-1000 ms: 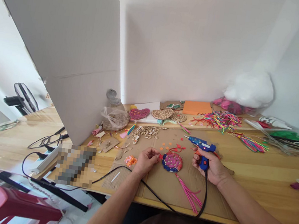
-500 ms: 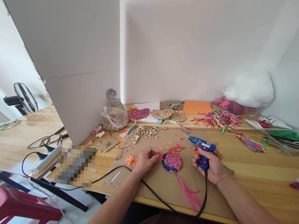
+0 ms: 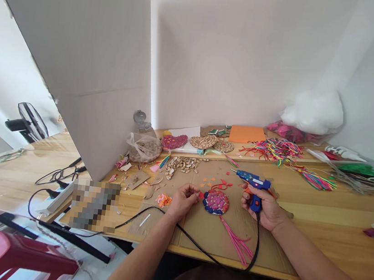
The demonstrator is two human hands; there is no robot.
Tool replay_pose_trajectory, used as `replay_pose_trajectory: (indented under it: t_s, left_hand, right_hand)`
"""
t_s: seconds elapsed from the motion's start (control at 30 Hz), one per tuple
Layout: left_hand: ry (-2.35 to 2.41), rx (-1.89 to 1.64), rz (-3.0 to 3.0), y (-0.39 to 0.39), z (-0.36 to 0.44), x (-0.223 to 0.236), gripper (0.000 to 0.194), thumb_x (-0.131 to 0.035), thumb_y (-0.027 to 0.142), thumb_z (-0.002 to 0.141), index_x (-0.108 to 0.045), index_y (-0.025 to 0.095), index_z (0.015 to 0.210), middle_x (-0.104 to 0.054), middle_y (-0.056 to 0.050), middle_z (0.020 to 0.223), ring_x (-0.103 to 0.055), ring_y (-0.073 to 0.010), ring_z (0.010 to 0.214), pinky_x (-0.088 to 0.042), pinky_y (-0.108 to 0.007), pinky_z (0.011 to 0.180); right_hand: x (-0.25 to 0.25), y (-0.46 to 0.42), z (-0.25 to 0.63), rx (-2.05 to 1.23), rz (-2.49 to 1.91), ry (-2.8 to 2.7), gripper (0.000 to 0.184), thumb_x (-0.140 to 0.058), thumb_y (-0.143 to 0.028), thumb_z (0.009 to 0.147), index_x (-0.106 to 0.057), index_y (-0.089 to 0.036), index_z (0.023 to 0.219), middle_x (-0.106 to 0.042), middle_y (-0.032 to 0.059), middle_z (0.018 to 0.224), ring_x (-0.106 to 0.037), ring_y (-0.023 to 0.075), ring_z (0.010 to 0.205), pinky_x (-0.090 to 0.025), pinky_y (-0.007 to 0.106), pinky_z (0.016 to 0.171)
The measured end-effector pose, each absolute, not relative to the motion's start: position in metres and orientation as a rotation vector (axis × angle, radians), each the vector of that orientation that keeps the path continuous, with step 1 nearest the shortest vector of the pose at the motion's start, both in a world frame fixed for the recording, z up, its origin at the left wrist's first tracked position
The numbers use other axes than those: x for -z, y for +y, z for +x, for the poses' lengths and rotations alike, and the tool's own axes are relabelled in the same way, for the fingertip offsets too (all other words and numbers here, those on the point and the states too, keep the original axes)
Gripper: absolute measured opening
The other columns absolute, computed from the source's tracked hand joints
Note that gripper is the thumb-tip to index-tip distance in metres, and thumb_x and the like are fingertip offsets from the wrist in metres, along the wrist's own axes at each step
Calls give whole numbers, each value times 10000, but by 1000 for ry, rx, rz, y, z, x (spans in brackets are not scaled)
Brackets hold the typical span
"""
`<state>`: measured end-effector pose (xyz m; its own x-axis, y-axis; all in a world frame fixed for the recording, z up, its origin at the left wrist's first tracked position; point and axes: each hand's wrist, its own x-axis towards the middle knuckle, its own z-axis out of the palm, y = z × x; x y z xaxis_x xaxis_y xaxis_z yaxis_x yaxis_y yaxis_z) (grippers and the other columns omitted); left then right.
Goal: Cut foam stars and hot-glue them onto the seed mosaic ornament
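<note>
Disc [image 3: 216,202]: flat on the cardboard [image 3: 199,224]; a tugged cord [image 3: 256,245] could snag its tassel [image 3: 234,240].
Left hand [image 3: 184,200]: pinches a red scrap [image 3: 201,195] over the cardboard; a glue slip could burn it.
Right hand [image 3: 265,210]: wraps the gun [image 3: 253,181] above the cardboard; tilting could cause drips.

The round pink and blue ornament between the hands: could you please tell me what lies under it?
Brown cardboard shows around the ornament, which appears to lie on it. The patch directly beneath is covered, so I cannot see whether anything else is there.
</note>
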<state>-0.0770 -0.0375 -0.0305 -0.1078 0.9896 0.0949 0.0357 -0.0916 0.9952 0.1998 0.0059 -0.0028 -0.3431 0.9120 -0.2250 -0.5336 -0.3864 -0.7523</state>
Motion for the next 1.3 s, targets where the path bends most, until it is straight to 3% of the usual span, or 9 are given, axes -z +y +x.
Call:
replay_pose_trajectory:
  t_s: [1.3]
  left_hand:
    - [1272, -1359, 1235, -39, -76, 27, 199, -728, 301, 717, -624, 179, 835, -640, 6, 680, -598, -123, 626, -458, -236, 616]
  right_hand:
    - [-1, 3, 199, -1879, -804, -721, 120, -730, -244, 771, -687, -171, 857, -608, 10, 609, -605, 139, 556, -516, 223, 499]
